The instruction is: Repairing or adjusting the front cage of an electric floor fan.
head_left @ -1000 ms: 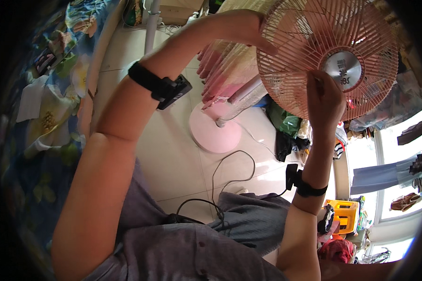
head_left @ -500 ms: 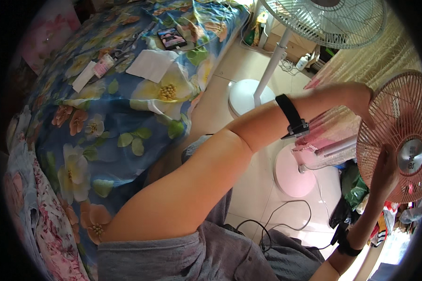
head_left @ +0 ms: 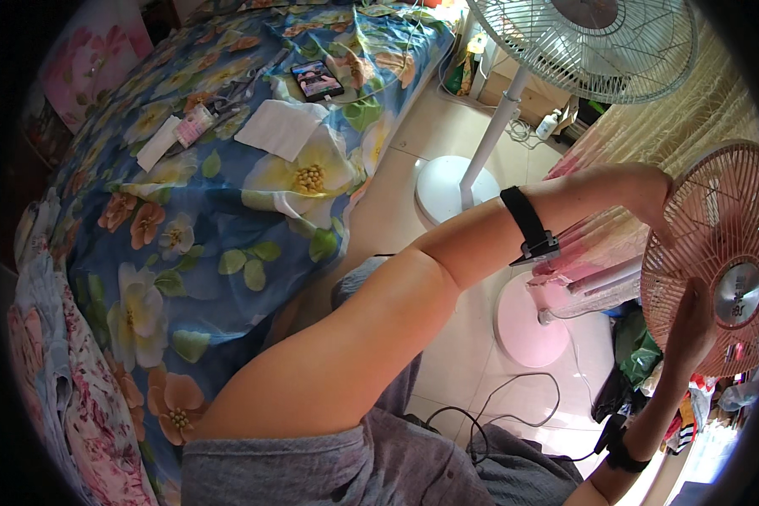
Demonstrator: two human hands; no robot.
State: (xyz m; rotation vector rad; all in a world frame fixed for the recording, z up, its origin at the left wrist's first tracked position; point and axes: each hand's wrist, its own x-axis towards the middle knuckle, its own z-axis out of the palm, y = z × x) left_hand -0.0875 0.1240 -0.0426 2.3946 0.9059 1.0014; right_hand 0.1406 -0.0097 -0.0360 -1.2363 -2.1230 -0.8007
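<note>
The pink fan (head_left: pixel 696 190), with a round wire grille and a silver centre badge, stands at the far right, its face toward me. My left hand (head_left: pixel 651 196) reaches across to the upper left rim of its grille and bends over it; the thumb side shows and the other fingers are partly hidden. Lower down, my right hand (head_left: pixel 691 329) lies against the front of the same grille, fingers close together and pointing upward beside the badge. Shadow covers those fingertips. The fan's round pink base (head_left: pixel 527 325) rests on the tiled floor below my left forearm.
A taller white fan (head_left: pixel 624 72) on a white base (head_left: pixel 447 185) stands at the back. At the left is a bed with a blue floral cover (head_left: pixel 228 295), holding a phone (head_left: pixel 318 80) and a white cloth (head_left: pixel 282 128). Cables (head_left: pixel 523 379) loop over the floor; plastic bags (head_left: pixel 637 358) lie beside the pink fan.
The whole view has shifted slightly, so everything sits a little lower in the picture. Both hands stay at the pink fan's grille, with little change in their places on it.
</note>
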